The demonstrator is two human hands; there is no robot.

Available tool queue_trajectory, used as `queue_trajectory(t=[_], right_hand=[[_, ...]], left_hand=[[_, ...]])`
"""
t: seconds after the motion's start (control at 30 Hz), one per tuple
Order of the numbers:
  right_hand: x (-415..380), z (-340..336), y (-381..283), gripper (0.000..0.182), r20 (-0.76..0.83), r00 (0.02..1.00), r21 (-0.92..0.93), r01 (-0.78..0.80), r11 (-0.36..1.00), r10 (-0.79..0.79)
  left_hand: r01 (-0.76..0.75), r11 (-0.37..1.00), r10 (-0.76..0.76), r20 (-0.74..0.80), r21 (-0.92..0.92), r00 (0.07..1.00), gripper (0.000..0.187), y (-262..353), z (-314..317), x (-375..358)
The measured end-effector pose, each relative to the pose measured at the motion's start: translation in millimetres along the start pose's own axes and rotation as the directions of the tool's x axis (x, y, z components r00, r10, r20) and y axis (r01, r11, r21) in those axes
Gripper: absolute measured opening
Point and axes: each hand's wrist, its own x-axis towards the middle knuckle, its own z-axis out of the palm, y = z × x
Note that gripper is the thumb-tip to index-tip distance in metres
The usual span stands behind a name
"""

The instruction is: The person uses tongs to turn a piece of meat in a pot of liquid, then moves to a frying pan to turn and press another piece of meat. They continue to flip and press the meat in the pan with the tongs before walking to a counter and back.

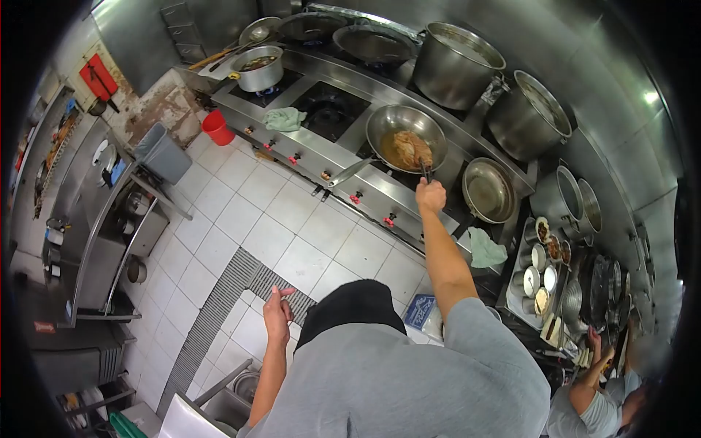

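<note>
My right hand (431, 196) reaches out over the stove front, closed around a pair of dark tongs (425, 172). The tips of the tongs touch a browned, fried-looking piece of food (410, 148) in a steel frying pan (387, 120). Yellowish oil lies around the food, and the pan's long handle (352, 174) points toward the lower left. My left hand (277, 310) hangs in the air above the tiled floor, away from the stove. Its fingers are partly spread, with nothing visible in them.
A pot (257, 71) stands over a lit burner. Two tall stockpots (456, 73) are at the back, and a metal bowl (488, 190) is right of the pan. Ingredient containers (531, 281) stand at right, near another person (595, 394). A red bucket (217, 128) is on the floor.
</note>
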Motion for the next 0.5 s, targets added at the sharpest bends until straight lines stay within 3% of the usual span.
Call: queue_trajectory(t=[0.5], right_hand=[[-9.5,8.4,8.7,0.035,-0.02,0.991,-0.03,0.132,0.991,-0.132]], left_hand=[[0.001,1.0,-0.001,-0.012,-0.021,1.0,0.054,-0.6,-8.7,-2.7]])
